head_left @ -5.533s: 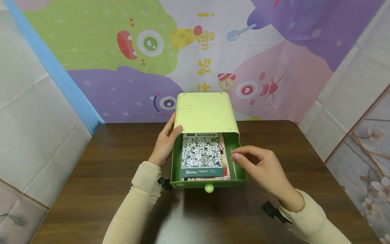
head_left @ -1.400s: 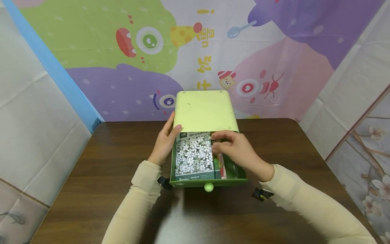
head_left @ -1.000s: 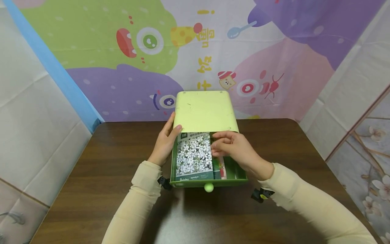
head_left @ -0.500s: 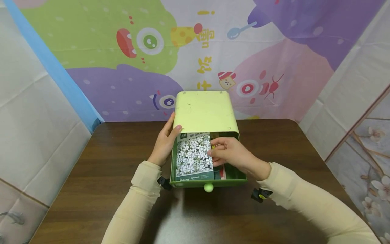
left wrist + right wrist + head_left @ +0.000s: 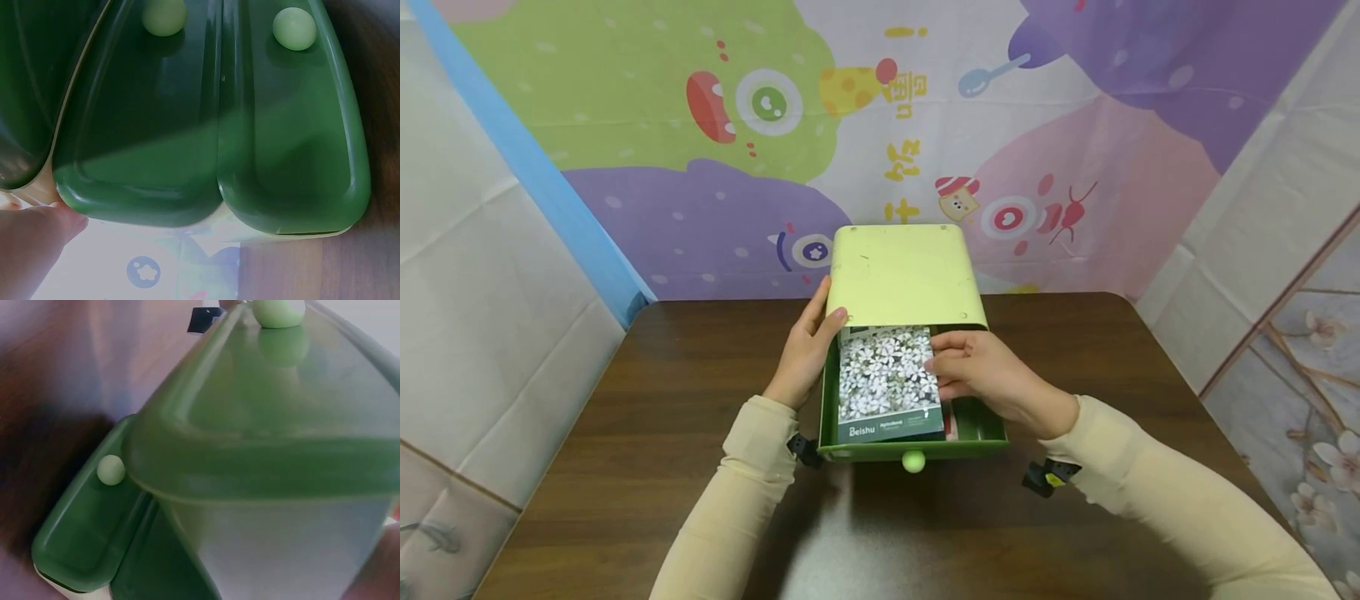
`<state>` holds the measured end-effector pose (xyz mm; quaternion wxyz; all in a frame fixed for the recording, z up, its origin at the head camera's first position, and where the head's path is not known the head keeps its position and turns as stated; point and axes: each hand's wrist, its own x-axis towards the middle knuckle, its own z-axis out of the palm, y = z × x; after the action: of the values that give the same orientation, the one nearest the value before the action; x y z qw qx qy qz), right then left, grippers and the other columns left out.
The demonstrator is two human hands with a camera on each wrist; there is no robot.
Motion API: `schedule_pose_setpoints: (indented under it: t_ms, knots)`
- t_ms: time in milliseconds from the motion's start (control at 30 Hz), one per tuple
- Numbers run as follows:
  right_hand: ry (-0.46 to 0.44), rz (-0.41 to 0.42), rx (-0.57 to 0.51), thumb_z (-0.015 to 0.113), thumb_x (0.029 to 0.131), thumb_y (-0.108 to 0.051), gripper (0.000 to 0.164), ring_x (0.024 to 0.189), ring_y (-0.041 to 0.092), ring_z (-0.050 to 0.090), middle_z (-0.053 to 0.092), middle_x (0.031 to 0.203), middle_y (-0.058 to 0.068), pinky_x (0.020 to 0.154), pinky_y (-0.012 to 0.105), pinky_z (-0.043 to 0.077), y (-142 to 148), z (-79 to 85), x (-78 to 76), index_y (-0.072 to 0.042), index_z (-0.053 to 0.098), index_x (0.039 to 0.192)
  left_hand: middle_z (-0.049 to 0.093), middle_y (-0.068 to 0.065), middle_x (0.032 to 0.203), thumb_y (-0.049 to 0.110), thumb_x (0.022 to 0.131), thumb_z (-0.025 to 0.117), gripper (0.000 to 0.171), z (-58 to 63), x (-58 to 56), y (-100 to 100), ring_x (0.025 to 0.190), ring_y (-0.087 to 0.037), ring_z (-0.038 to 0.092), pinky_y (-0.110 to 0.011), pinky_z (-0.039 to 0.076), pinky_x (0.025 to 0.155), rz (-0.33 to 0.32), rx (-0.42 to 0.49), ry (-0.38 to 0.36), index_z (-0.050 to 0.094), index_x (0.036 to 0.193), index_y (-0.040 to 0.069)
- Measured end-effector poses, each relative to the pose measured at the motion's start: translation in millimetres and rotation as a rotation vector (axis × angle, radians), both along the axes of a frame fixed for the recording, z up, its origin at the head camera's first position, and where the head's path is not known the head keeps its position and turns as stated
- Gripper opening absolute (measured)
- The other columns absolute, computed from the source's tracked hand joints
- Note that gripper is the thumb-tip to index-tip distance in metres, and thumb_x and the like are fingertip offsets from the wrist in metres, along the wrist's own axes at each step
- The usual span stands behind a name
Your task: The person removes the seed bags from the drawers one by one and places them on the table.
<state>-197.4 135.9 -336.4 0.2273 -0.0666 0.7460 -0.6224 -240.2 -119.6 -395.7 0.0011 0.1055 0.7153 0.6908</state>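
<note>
A pale green drawer cabinet (image 5: 902, 275) stands on the table, its dark green top drawer (image 5: 913, 452) pulled out. Flat inside the drawer, slightly askew, is a packet (image 5: 889, 375) printed with white flowers and the word Beishu, seemingly a seed packet. My right hand (image 5: 992, 375) reaches into the drawer and pinches the packet's right edge, thumb on top and the other fingers partly hidden. My left hand (image 5: 801, 350) rests against the cabinet's left side, thumb at the front top corner. In the left wrist view its thumb (image 5: 37, 240) touches the cabinet's side.
Two closed lower drawers with round knobs show in the left wrist view, the middle drawer front (image 5: 150, 125) and the bottom drawer front (image 5: 300, 137). A reddish-white packet edge (image 5: 952, 427) shows under the flowered one. Behind the brown table (image 5: 700, 400) hangs a cartoon cloth (image 5: 700, 217).
My right hand came in from the drawer's right wall. The flowered packet was shifted left, and in the last half second it moved right and turned slightly. My left hand stayed put.
</note>
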Motion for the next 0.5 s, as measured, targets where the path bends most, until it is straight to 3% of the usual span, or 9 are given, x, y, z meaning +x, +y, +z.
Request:
schedule_pose_setpoints:
  t_ms: [500]
  knots:
    - [-0.055, -0.036, -0.041, 0.058, 0.094, -0.006, 0.054, 0.066, 0.006, 0.057, 0.057, 0.089, 0.002, 0.067, 0.019, 0.056, 16.1, 9.6, 6.5, 0.012, 0.038, 0.141, 0.015, 0.015, 0.163, 0.038, 0.102, 0.051, 0.064, 2.0, 0.8, 1.0, 0.150, -0.010, 0.017, -0.040, 0.021, 0.123, -0.013, 0.026, 0.004, 0.016, 0.155, 0.039]
